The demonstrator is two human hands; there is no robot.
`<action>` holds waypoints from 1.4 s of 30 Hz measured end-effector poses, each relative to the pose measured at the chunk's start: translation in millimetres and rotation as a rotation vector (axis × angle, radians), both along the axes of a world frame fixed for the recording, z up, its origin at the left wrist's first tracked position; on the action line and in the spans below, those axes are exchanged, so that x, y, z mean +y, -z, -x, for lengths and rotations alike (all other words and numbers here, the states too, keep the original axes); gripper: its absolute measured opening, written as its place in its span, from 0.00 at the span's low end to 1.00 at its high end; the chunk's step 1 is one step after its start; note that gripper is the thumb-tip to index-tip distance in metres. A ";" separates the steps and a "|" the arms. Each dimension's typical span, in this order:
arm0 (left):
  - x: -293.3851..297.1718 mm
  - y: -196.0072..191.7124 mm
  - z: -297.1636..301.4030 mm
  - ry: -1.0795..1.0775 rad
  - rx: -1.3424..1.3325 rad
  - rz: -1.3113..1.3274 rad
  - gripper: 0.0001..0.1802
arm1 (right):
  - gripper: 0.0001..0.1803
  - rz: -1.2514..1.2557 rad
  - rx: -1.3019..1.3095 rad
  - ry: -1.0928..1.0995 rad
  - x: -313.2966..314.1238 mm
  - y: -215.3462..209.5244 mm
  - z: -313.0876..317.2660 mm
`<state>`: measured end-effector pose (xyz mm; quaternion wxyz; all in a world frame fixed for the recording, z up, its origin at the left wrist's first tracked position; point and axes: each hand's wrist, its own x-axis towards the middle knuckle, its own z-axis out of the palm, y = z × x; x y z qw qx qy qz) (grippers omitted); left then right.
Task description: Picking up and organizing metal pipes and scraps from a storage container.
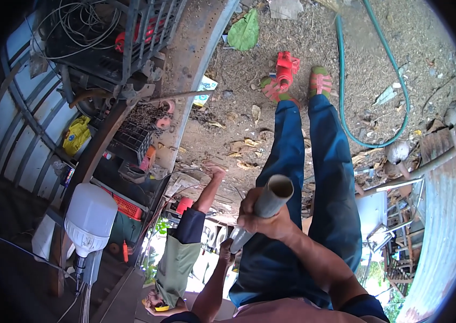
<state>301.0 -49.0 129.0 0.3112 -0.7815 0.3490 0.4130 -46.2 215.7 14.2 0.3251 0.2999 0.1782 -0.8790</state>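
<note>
A grey pipe [269, 202] with an open round end slants up in front of me. My right hand [260, 219] is wrapped around its middle, and my left hand [226, 251] grips its lower end. Below the pipe are my legs in blue trousers [319, 177] and my feet in red and green sandals [320, 82] on bare dirt ground.
Another person's arm [206, 196] in a dark sleeve reaches toward tangled wires at centre left. A white light bulb [90, 218] hangs at left near cluttered shelves with crates [131, 137]. A green hose [346, 107] loops over the ground. Corrugated metal sheet [443, 226] stands at right.
</note>
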 end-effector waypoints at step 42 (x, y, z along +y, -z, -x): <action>-12.8 162.2 46.6 0.454 0.226 -0.332 0.19 | 0.13 -0.229 -0.067 0.202 52.4 73.4 -13.2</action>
